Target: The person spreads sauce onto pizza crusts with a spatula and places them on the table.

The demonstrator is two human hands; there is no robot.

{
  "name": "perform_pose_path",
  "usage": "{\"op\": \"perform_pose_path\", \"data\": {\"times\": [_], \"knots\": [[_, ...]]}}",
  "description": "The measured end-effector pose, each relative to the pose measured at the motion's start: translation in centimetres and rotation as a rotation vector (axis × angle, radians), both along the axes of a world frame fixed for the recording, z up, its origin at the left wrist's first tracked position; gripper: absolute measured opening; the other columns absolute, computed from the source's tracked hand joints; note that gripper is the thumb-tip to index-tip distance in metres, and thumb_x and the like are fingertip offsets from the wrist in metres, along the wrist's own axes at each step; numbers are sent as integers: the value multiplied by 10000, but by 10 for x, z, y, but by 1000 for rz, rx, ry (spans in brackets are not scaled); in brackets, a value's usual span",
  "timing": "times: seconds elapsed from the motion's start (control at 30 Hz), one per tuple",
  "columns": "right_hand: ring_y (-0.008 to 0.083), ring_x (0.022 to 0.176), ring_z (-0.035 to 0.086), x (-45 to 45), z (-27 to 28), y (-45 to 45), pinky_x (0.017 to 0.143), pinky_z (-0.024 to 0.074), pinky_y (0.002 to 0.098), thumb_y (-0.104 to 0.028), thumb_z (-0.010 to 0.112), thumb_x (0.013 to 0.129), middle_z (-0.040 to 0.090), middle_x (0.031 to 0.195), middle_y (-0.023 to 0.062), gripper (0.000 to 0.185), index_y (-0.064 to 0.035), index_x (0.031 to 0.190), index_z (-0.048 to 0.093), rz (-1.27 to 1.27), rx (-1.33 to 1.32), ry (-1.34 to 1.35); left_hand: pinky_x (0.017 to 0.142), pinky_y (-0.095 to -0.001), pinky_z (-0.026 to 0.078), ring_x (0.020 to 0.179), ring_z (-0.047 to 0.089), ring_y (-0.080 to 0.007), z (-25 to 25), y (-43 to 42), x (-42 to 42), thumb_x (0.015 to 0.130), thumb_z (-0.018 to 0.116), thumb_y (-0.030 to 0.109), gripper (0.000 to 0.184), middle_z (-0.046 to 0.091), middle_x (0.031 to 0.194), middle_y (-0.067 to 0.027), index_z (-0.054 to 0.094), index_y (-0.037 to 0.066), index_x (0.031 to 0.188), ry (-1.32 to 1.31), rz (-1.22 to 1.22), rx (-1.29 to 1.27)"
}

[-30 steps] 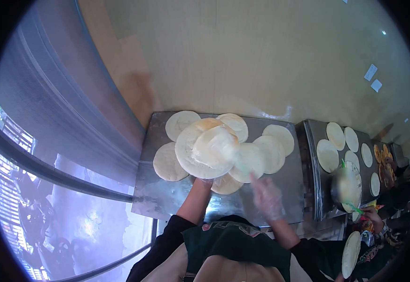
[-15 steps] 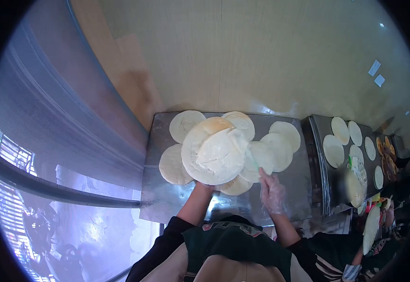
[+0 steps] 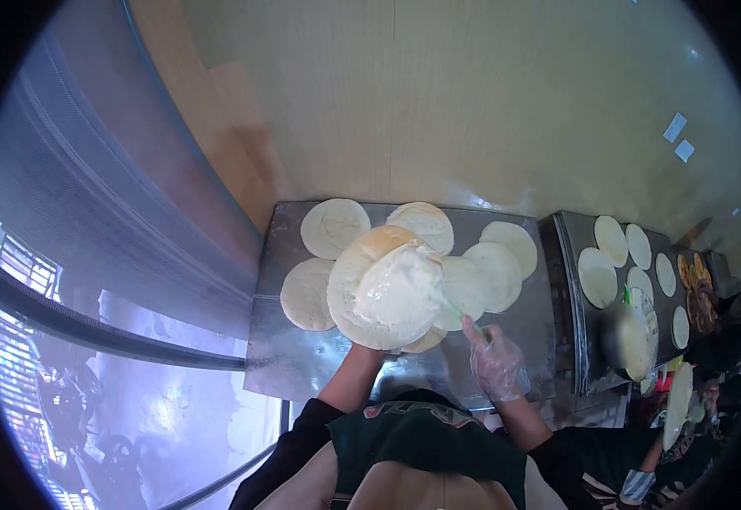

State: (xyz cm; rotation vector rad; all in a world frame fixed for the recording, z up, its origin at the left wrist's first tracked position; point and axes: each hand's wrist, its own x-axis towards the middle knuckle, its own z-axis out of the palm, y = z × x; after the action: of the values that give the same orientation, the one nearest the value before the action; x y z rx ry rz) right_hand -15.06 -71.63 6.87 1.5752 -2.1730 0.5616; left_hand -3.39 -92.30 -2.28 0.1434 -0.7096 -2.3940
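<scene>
A large round bread (image 3: 349, 285) with a white spread heaped on it is held up over the metal table (image 3: 302, 365). My left hand (image 3: 372, 350) is under the bread's near edge, its fingers hidden beneath. In a clear glove, my right hand (image 3: 494, 359) is closed around the green handle of a spatula (image 3: 455, 309), whose tip meets the white spread at the bread's right side. Flat round breads lie around on the table, one at the back left (image 3: 335, 228), one at the left (image 3: 307, 295) and overlapping ones at the right (image 3: 508, 246).
A second metal table (image 3: 587, 340) on the right bears several round breads (image 3: 597, 278) and browned pieces (image 3: 700, 310). Co-workers' arms (image 3: 638, 484) are at the lower right, one holding a bread (image 3: 678, 406). A wall (image 3: 438, 102) rises behind, and a mesh curtain (image 3: 132, 229) hangs left.
The held bread has come slightly nearer and is turned a little, and the spatula has shifted on the spread. At the right, a co-worker's bread has moved up.
</scene>
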Motion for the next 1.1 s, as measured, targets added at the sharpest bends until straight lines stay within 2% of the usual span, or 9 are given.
{"op": "perform_pose_path", "data": {"times": [0.3, 0.43, 0.5, 0.6, 0.73, 0.83, 0.93, 1.0, 1.1], "knots": [[117, 810, 634, -33, -33, -1, 762, 513, 282, -41, 591, 938, 695, 1003, 65, 316, -85, 1239, 677, -36, -143, -1269, 1059, -431, 473, 1311, 494, -280, 17, 4, -14, 997, 528, 368, 610, 451, 1471, -147, 336, 77, 1497, 16, -34, -14], [62, 825, 572, -49, -40, 11, 738, 476, 239, -40, 586, 956, 700, 1022, 32, 300, -42, 1247, 657, -85, -46, -1375, 1060, -427, 473, 1311, 494, -277, 19, 10, -18, 998, 527, 363, 607, 450, 1471, -147, 335, 77, 1497, 17, -51, -15], [122, 889, 636, -40, -36, 19, 835, 502, 270, -19, 581, 935, 691, 1033, 74, 321, -59, 1240, 673, -32, -275, -1290, 1061, -425, 472, 1311, 494, -276, 24, 5, -21, 999, 527, 361, 605, 450, 1472, -146, 334, 77, 1498, 24, -51, -12], [139, 912, 645, -14, -3, 19, 844, 502, 276, -20, 581, 939, 689, 1040, 114, 311, -45, 1237, 668, -12, -282, -976, 1062, -422, 472, 1310, 495, -274, 23, 12, -17, 1000, 526, 357, 603, 449, 1472, -146, 333, 77, 1498, 24, -60, -9], [151, 917, 655, -38, -36, 19, 845, 509, 286, -28, 583, 946, 685, 1036, 144, 304, -58, 1235, 669, -39, -237, -989, 1063, -418, 472, 1310, 495, -271, 24, 14, -11, 1002, 525, 352, 600, 448, 1472, -146, 332, 77, 1499, 28, -94, -11], [195, 848, 665, -59, -28, 22, 780, 531, 310, -47, 579, 947, 685, 1004, 140, 306, -91, 1233, 678, -60, -340, -862, 1064, -415, 472, 1310, 495, -269, 26, 5, 2, 1003, 525, 349, 598, 448, 1472, -146, 331, 77, 1499, 32, -102, 3], [216, 737, 648, -43, 19, 33, 662, 545, 332, -43, 613, 887, 644, 939, 98, 391, -153, 1258, 671, -59, -82, -554, 1064, -413, 471, 1310, 495, -268, 12, 3, -5, 1004, 524, 346, 596, 447, 1473, -145, 330, 77, 1499, 41, -104, -1], [212, 656, 612, -30, 17, 42, 555, 528, 345, -64, 658, 800, 568, 883, 55, 507, -206, 1287, 651, 254, 117, -50, 1089, -401, 445, 1345, 459, -262, -18, 8, -4, 1007, 519, 331, 602, 427, 1491, -142, 303, 85, 1512, -134, 44, -307], [169, 624, 592, -27, 6, 36, 508, 515, 330, -81, 686, 732, 499, 859, 33, 598, -243, 1305, 632, 145, 149, 133, 1100, -401, 432, 1358, 444, -259, -16, 15, -6, 1011, 509, 338, 614, 403, 1508, -137, 279, 89, 1522, -185, 72, -462]]}}
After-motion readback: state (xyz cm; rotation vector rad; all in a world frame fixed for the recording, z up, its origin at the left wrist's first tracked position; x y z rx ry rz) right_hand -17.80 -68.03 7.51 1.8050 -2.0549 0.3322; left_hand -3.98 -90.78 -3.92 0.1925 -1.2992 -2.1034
